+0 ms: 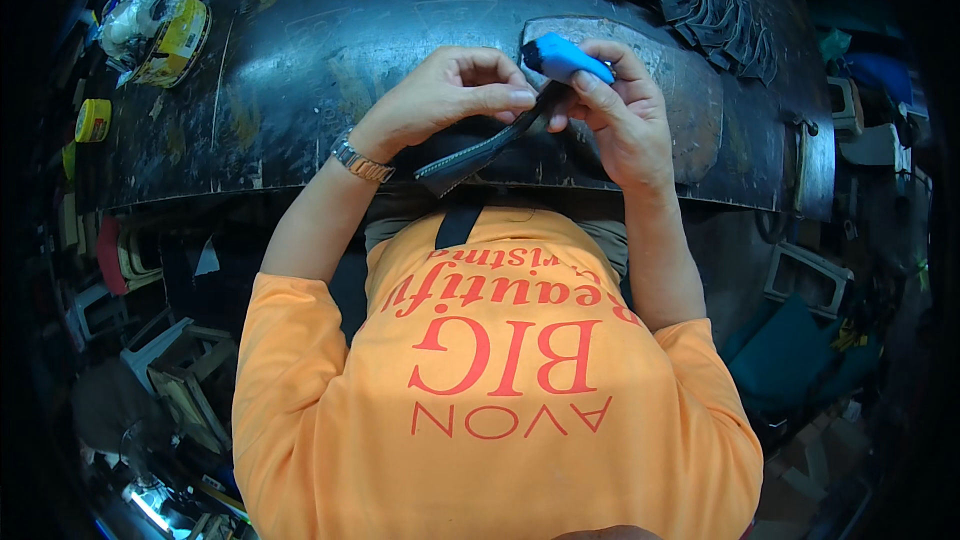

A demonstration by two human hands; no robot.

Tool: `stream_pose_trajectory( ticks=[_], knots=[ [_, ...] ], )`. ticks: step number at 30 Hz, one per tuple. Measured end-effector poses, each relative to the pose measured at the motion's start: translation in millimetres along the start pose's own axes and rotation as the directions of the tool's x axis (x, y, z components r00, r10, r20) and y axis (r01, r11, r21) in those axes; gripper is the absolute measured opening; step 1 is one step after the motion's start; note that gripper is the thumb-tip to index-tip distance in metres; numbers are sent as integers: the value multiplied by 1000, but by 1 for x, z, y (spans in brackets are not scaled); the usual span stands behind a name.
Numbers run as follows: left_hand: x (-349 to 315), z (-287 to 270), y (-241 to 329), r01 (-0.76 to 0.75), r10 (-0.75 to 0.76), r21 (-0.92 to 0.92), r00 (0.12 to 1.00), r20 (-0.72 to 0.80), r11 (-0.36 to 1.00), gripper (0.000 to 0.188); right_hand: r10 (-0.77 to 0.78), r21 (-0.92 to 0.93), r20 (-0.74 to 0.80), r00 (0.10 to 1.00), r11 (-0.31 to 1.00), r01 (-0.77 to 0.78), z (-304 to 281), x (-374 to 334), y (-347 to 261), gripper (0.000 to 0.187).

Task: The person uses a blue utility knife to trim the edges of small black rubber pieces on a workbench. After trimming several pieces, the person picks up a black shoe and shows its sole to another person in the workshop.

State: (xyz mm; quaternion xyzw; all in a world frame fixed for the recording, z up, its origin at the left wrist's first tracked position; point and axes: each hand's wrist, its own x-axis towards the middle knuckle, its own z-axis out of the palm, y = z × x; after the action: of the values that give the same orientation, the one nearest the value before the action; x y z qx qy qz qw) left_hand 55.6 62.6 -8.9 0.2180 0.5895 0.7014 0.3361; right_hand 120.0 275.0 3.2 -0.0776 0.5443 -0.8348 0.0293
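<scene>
Above the table's near side, my right hand (632, 105) grips a small blue block-like tool with a black end (562, 57); its exact kind is unclear. Below it, the same hand's fingers meet a dark strap (482, 152) with pale stitching along one edge. The strap slants down to the left, its wide end hanging near the table edge. My left hand (468, 90), with a metal watch on the wrist, is closed in a pinch just above the strap. Whatever lies between its fingertips is too small to make out.
Many dark strap pieces (690, 2) lie overlapped at the back right of the dark table (300, 50). A worn flat board (690, 90) lies beneath my right hand. On the left are a yellow tub (178, 43) with clear plastic and a smaller yellow container (93, 121).
</scene>
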Motion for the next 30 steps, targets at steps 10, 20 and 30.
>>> stream_pose_trajectory(
  ticks=[10, 20, 30],
  knots=[
    [6, 1, -9, 51, -44, -267, 998, 32, 962, 15, -23, 22, -141, 990, 999, 27, 3, -2, 2, 23],
    [5, -4, -6, -79, 46, -332, 993, -105, 940, 15, -114, -221, -210, 971, 973, 66, 10, -24, 4, 21],
    [8, -7, -13, -97, 51, -389, 991, -127, 916, 15, -113, -345, -131, 985, 937, 62, 11, -24, 15, 18]
  ],
)
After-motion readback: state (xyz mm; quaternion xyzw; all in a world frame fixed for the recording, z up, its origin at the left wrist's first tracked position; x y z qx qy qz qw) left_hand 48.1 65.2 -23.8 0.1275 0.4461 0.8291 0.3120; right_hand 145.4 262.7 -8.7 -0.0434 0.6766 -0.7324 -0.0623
